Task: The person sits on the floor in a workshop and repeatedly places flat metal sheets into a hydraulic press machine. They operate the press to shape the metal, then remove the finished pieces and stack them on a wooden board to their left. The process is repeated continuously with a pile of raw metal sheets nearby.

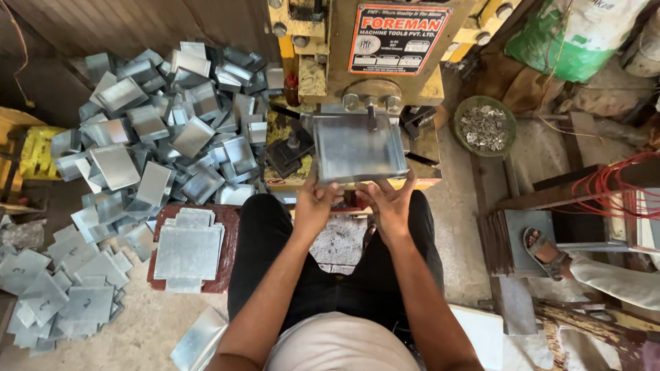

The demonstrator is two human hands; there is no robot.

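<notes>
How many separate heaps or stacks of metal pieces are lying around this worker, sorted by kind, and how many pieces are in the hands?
Heap of folded metal trays: 1
Stack of flat notched blanks on the red stool: 1
Heap of flat blanks on the floor: 1
Bowl of small scrap bits: 1
Tray held by left hand and right hand at the press: 1
Total: 5

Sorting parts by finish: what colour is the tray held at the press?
Shiny silver-grey bare metal tray, seen best in the head view.

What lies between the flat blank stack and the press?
In the head view, the person's left thigh in dark trousers separates the flat blank stack from the press.
</notes>
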